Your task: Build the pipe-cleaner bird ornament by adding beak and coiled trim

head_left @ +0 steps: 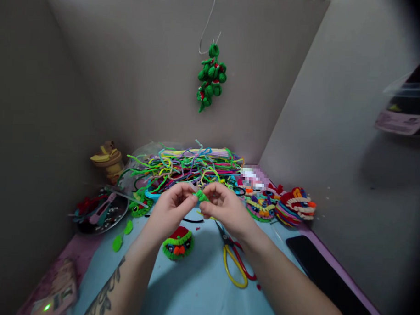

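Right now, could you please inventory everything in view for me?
Green piece: 1, green, between the hands
Fuzzy figure: 1, red and green, mat centre
Scissors: 1 pair, yellow and red handles, by right forearm
Oval pieces: 2, green, left
Craft stems: pile, multicoloured, back
Other figures: several, multicoloured, back right
Green figure: 1, green, back left
Tray: 1, silvery, left
Pot: 1, brown, back left
Flat slab: 1, black, right
Device: 1, pinkish, front left
Hanging cluster: 1, green and red, back
Pouch: 1, pink and dark, right
Mat: 1, blue, central
Panels: 3, grey, around
Left hand: 1, bare, pinching green piece
Right hand: 1, bare, pinching green piece
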The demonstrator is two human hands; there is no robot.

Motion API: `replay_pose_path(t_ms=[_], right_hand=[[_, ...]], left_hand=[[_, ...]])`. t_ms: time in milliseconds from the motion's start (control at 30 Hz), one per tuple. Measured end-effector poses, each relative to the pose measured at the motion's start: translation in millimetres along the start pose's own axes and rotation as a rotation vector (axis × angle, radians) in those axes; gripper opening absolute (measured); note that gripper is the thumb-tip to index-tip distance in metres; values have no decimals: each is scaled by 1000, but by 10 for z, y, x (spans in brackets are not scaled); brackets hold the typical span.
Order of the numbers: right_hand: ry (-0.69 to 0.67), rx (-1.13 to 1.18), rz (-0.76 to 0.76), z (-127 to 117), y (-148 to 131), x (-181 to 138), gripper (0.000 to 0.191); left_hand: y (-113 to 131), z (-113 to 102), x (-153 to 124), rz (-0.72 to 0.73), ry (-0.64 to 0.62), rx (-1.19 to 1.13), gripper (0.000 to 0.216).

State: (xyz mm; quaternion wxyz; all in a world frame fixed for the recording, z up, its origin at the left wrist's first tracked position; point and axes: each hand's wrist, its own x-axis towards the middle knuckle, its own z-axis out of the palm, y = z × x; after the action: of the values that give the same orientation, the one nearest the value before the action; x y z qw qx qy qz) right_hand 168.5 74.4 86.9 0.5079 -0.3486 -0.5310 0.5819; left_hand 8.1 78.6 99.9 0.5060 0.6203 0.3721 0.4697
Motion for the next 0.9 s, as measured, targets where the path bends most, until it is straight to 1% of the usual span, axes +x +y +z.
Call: replay_pose_path(t_ms=[67,133,233,300,367,500,567,667,733,800,900], right_hand=[[48,-148,-80,18,3,-10,20],[67,-249,-139,29,-3,-22,14],[119,-379,-222,37,-15,-41,11],[152,-437,-250,37,-16,-44,11],[114,-387,-204,31,-10,-34,9],[-105,-191,-8,-2,13,19,23],[-167,-182,28,-24,24,43,25],[-169,-200,38,-42,24,50,27],[-145,-238,33,-37,10,37,24],[-127,-323,12,-20,-4,20,19],[-95,-429,-22,7,0,4,10]], left_hand=[[1,2,-2,-2,3,11,18],[3,7,-4,0,-9,31,18],[8,12,-13,10,-34,65,18],[6,8,-21,13,-40,79,18],[-1,-7,-24,20,-33,85,18],[-21,-64,-8,64,25,142,14],[-29,-89,6,83,50,181,13],[-36,-95,22,78,37,171,17],[-37,-77,26,67,19,135,22],[-35,-57,28,49,2,112,26],[-38,-64,33,41,5,132,18]])
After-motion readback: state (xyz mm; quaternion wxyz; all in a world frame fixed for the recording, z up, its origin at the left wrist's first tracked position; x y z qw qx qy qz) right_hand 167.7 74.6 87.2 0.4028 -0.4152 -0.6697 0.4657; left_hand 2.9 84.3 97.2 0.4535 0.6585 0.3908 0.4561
